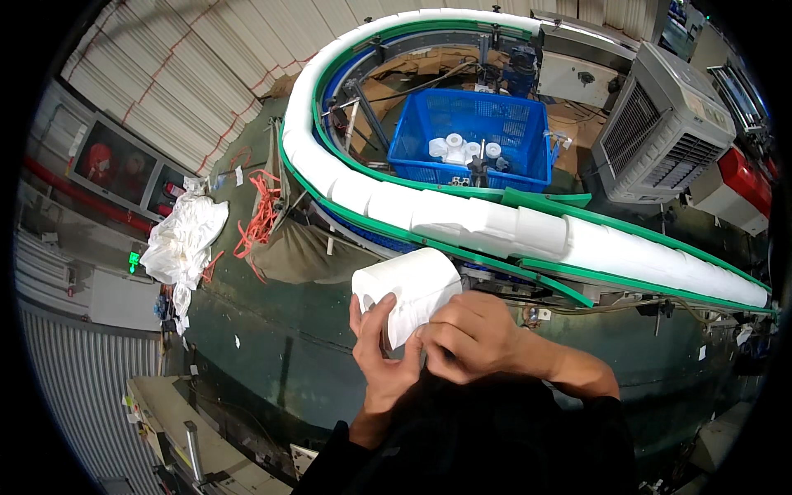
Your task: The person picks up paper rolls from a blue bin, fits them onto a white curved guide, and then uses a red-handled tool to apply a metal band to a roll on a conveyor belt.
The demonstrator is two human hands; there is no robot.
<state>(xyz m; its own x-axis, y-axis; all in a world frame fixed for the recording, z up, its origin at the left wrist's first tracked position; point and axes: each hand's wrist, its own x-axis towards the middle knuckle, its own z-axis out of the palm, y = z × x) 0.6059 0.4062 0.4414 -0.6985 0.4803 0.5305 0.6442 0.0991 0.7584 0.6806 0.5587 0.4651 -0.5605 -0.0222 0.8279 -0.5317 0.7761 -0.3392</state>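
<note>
A white toilet paper roll (412, 280) is held up in front of me, tilted, on the near side of the conveyor. My left hand (384, 351) grips its near left end, fingers by the core hole and thumb under a hanging flap of paper. At the roll's lower right, my right hand (470, 337) is closed with its fingertips at the loose edge of the paper. The exact pinch is partly hidden by the curled fingers. Beyond the roll, a row of white paper rolls (478, 224) lies end to end along the curved conveyor.
Green guide rails (396, 235) edge the conveyor. Inside its bend stands a blue plastic crate (412, 169) with several small rolls. A grey air cooler (660, 132) is at the right. White crumpled sheeting (188, 235) and orange strapping (260, 210) lie at the left.
</note>
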